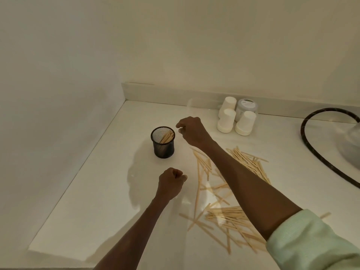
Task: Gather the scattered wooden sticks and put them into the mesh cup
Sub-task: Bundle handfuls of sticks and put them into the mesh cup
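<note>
A black mesh cup point(163, 145) stands upright on the white counter point(97, 191), with several wooden sticks leaning inside it. My right hand point(191, 131) hovers just right of the cup's rim, fingers curled downward, and no stick shows in it. My left hand point(171, 182) rests as a closed fist on the counter in front of the cup, holding nothing that I can see. Many wooden sticks point(228, 215) lie scattered across the counter to the right, partly hidden under my right forearm, with another pile point(247, 162) farther back.
Three upturned white paper cups point(226, 123) and a small lidded jar point(247, 107) stand at the back by the wall. A dark hose point(311, 151) curves along the right side. The counter's left edge meets a wall.
</note>
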